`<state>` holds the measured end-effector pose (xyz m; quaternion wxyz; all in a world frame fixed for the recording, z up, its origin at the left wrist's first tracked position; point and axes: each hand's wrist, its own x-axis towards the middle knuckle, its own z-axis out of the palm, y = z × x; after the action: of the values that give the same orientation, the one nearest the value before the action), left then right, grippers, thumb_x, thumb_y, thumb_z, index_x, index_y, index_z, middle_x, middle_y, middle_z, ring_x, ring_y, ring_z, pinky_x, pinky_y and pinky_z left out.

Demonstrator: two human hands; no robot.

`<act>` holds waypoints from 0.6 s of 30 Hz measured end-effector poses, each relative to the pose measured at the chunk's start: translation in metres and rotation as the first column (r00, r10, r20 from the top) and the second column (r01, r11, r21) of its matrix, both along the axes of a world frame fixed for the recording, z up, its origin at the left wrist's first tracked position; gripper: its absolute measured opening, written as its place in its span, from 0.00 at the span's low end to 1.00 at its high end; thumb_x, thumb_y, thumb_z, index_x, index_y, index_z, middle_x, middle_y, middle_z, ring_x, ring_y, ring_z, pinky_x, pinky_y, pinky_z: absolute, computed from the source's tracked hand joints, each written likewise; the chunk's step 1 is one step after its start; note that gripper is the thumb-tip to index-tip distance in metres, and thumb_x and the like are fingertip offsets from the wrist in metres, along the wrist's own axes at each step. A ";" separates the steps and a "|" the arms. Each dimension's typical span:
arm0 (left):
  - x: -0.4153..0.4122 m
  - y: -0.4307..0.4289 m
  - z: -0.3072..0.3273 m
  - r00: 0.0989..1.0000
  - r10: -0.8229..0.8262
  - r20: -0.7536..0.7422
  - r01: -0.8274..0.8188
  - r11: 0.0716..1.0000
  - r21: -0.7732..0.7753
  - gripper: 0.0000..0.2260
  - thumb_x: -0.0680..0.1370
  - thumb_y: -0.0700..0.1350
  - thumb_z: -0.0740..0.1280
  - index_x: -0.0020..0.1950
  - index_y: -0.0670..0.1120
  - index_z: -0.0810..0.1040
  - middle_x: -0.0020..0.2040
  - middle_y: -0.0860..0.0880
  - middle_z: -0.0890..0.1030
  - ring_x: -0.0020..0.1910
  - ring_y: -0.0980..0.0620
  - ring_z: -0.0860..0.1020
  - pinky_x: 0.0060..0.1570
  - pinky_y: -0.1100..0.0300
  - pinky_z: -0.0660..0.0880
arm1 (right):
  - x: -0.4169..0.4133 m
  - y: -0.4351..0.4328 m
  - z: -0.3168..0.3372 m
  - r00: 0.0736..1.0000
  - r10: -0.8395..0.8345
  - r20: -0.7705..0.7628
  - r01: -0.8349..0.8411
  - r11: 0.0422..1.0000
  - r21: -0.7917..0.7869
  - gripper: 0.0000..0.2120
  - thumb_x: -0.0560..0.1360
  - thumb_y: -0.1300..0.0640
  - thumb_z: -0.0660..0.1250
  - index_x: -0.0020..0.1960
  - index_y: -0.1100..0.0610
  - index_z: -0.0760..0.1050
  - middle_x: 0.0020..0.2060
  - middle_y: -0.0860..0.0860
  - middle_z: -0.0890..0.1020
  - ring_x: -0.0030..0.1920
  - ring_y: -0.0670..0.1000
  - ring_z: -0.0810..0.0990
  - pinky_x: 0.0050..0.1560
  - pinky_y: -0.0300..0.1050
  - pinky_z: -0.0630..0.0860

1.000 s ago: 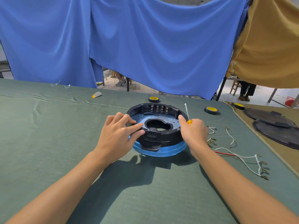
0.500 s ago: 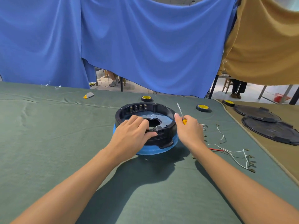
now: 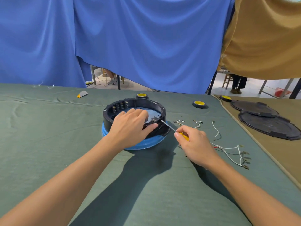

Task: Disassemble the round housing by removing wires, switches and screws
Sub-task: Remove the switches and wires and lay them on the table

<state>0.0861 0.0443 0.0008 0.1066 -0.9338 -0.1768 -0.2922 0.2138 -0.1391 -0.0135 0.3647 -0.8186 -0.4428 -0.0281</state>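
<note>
The round housing [image 3: 138,103], a black ring on a blue base, sits on the green cloth in the middle of the table. My left hand [image 3: 132,126] lies over its near rim, fingers curled inside and thumb on the outer wall, gripping it. My right hand [image 3: 193,144] holds a yellow-handled screwdriver [image 3: 168,126]; its metal shaft points up-left and its tip meets a small black part on the housing's right rim. Several terminals stand in a row inside the far left wall.
Loose white wires [image 3: 231,150] and short clips [image 3: 197,123] lie right of the housing. Yellow-black tape rolls [image 3: 199,104] sit behind it. Two black round covers [image 3: 267,124] rest on the tan cloth at right. A small grey-yellow piece [image 3: 82,94] lies far left.
The housing has been turned, so its black bracket now sits at the right rim. My right hand dropped back and tipped the screwdriver from upright to pointing into the housing.
</note>
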 end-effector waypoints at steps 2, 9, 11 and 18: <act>0.001 0.007 0.007 0.992 0.007 -0.125 -0.011 0.999 -0.037 0.29 0.75 0.72 0.50 0.58 0.51 0.74 0.54 0.55 0.80 0.53 0.49 0.78 0.44 0.54 0.70 | 0.000 0.001 0.000 1.000 0.026 0.017 -0.026 0.999 -0.027 0.08 0.79 0.51 0.61 0.48 0.52 0.79 0.37 0.49 0.81 0.45 0.56 0.77 0.46 0.47 0.72; 0.013 0.012 0.002 0.962 -0.012 -0.274 0.001 0.999 -0.039 0.32 0.74 0.73 0.47 0.71 0.57 0.64 0.61 0.55 0.79 0.61 0.48 0.75 0.42 0.52 0.70 | 0.006 0.007 -0.001 0.996 0.052 0.070 -0.049 0.998 -0.044 0.10 0.79 0.52 0.61 0.49 0.53 0.80 0.38 0.52 0.83 0.46 0.58 0.78 0.49 0.51 0.74; 0.014 0.014 0.001 0.965 -0.009 -0.263 0.004 1.000 -0.021 0.34 0.72 0.74 0.45 0.71 0.56 0.65 0.58 0.54 0.80 0.60 0.49 0.75 0.43 0.52 0.71 | 0.008 0.009 -0.001 0.996 0.052 0.067 -0.050 0.998 -0.028 0.10 0.80 0.52 0.61 0.49 0.53 0.80 0.38 0.52 0.83 0.46 0.58 0.79 0.49 0.51 0.74; 0.014 0.013 0.002 0.945 0.048 -0.324 -0.074 0.995 -0.069 0.38 0.69 0.76 0.43 0.65 0.53 0.71 0.55 0.51 0.79 0.60 0.49 0.75 0.42 0.52 0.69 | -0.003 0.022 -0.017 0.986 0.080 0.146 -0.073 0.996 -0.048 0.09 0.83 0.52 0.53 0.53 0.56 0.67 0.48 0.58 0.79 0.49 0.63 0.77 0.44 0.54 0.70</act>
<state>0.0999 0.0568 0.0030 0.1053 -0.9666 -0.1973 -0.1252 0.2111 -0.1167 -0.0301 0.3142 -0.8043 -0.5002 -0.0651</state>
